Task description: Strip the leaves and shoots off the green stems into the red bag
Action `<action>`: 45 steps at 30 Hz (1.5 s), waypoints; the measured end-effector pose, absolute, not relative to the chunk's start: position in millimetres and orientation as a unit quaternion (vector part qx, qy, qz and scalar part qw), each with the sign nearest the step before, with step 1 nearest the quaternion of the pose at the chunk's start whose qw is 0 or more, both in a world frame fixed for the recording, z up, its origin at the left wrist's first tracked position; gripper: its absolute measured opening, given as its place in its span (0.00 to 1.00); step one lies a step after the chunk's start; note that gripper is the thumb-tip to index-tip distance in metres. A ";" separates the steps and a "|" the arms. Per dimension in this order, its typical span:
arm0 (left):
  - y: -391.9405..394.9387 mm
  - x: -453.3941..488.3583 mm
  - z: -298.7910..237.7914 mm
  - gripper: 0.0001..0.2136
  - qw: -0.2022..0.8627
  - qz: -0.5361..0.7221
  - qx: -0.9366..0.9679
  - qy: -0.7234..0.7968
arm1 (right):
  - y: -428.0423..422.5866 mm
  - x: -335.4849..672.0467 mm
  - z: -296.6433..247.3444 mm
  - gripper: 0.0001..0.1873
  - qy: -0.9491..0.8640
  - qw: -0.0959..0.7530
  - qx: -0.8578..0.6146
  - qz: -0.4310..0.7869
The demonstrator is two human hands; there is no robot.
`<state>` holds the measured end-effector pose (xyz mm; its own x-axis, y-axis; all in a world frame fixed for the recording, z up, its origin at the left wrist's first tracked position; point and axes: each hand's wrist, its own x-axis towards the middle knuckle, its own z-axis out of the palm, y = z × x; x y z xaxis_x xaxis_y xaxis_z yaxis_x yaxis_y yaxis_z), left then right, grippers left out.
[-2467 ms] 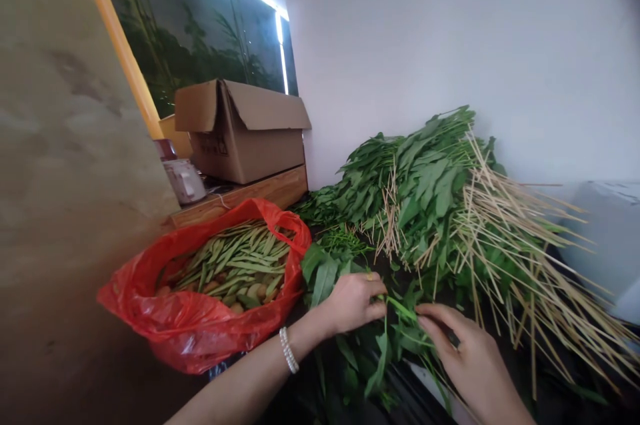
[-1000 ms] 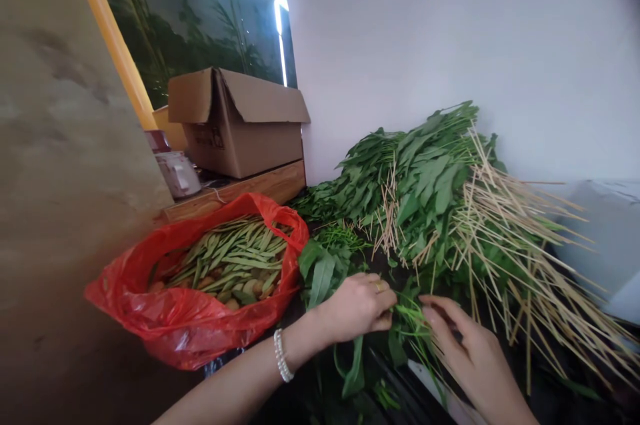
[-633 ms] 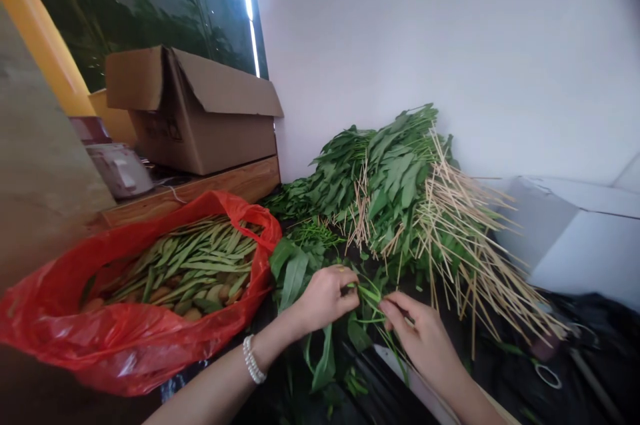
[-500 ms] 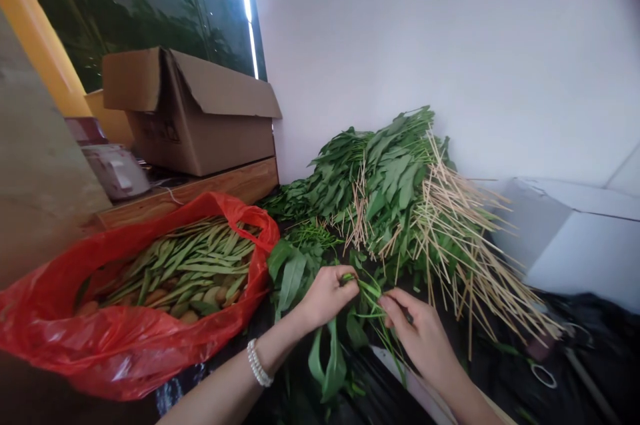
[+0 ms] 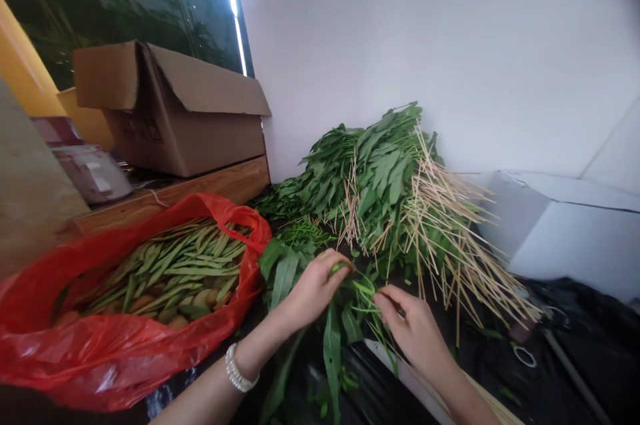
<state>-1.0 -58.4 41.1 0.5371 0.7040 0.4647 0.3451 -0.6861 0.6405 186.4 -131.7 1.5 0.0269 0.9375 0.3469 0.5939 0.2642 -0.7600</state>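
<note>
My left hand point(image 5: 317, 285), with a white beaded bracelet at the wrist, is closed around leafy green stems, and long leaves point(image 5: 332, 338) hang below it. Close to its right, my right hand point(image 5: 413, 322) pinches thin green stems point(image 5: 367, 295) between thumb and fingers. The stems bridge the small gap between both hands. Behind the hands rises a large heap of leafy greens point(image 5: 385, 172) threaded on thin wooden skewers point(image 5: 450, 212), their bare ends fanning out to the right. Loose leaves point(image 5: 285, 272) lie to the left of my hands.
A red plastic bag point(image 5: 100, 368) holding long green vegetable strips point(image 5: 175, 252) and round brownish pieces stands at left. Behind it, an open cardboard box point(image 5: 190, 138) sits on a wooden ledge. At right are a white box point(image 5: 575, 238), black plastic point(image 5: 590, 318) and a metal ring point(image 5: 525, 356).
The view has shifted slightly, so the surroundings sit further left. Both hands keep hold of the greens; the hanging leaves have swung, and the gap between the hands is a little wider.
</note>
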 end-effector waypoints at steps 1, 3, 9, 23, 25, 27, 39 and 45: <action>-62.5 1.2 40.2 0.08 0.201 0.337 0.869 0.300 | -131.8 185.8 1.7 0.19 -0.670 0.431 -0.572 0.196; -67.3 3.3 38.3 0.07 0.124 0.270 0.913 0.278 | -131.9 184.6 2.7 0.18 -0.672 0.432 -0.569 0.192; -66.7 2.4 33.4 0.06 0.065 0.190 0.949 0.245 | -131.6 187.9 5.3 0.25 -0.643 0.449 -0.558 0.271; -57.7 15.3 22.0 0.05 0.178 0.300 0.890 0.292 | -135.1 183.9 9.1 0.21 -0.640 0.450 -0.521 0.342; -45.9 12.3 23.9 0.06 0.317 0.395 0.791 0.343 | -136.1 187.4 10.5 0.20 -0.636 0.459 -0.522 0.335; -32.6 2.9 31.1 0.07 0.404 0.497 0.661 0.390 | -136.1 191.0 10.3 0.20 -0.626 0.476 -0.519 0.334; -52.1 -16.5 65.7 0.11 0.455 0.448 0.703 0.314 | -131.2 187.6 -2.8 0.18 -0.639 0.450 -0.527 0.336; -70.9 -1.7 55.4 0.10 0.184 0.289 0.903 0.258 | -135.6 184.1 4.8 0.18 -0.670 0.421 -0.532 0.302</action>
